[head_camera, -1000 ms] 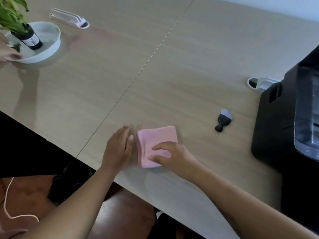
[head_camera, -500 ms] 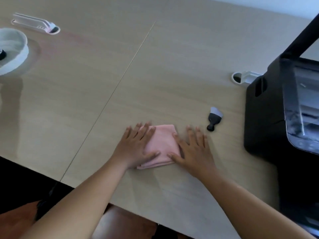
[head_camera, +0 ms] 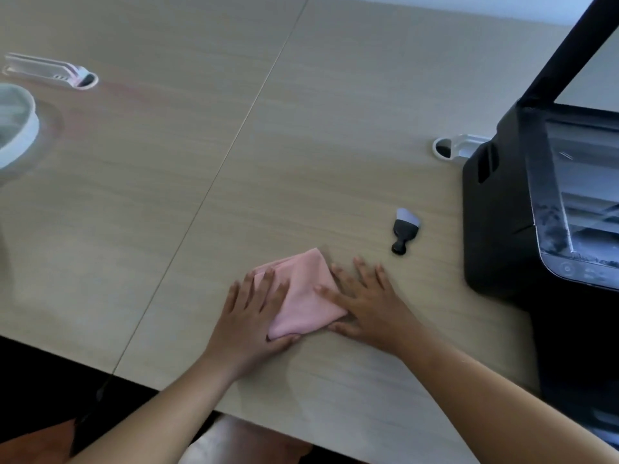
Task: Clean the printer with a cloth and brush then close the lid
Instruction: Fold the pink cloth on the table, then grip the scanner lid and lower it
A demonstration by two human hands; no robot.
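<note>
A folded pink cloth (head_camera: 303,296) lies on the wooden table near its front edge. My left hand (head_camera: 254,313) rests flat on the cloth's left side, thumb at its near corner. My right hand (head_camera: 366,299) lies flat at the cloth's right side, thumb on the fabric and fingers spread on the table. A small black brush (head_camera: 403,231) with pale bristles lies just beyond my right hand. The black printer (head_camera: 502,209) stands at the right with its lid (head_camera: 566,51) raised and the scanner glass (head_camera: 589,182) exposed.
A white bowl (head_camera: 20,128) sits at the far left edge. A white cable port (head_camera: 50,70) is set in the table at the back left, and another one (head_camera: 452,147) sits beside the printer. A seam (head_camera: 234,142) runs across the tabletop.
My view has swung right, so the plant left the frame. Both hands went from handling the cloth's edges to lying flat on it, and the cloth has turned into a diamond shape.
</note>
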